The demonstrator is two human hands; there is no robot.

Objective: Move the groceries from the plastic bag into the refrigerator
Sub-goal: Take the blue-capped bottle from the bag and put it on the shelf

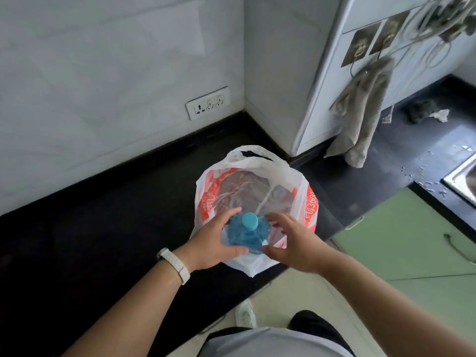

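A white plastic bag (260,173) with red print stands open on the black countertop (103,228), near its front edge. A blue-tinted bottle (244,237) with a light blue cap stands upright at the bag's near rim. My left hand (213,243) wraps around the bottle's left side. My right hand (293,240) hovers just right of the bottle with fingers spread, at the bag's edge. The bag's inside looks reddish; its contents are unclear. The refrigerator is not in view.
A wall socket (207,103) sits on the tiled wall behind. A white cabinet (360,73) with a hanging grey towel (360,117) stands at right. Green drawers (401,240) and a steel sink (463,179) lie further right, with water drops on the counter.
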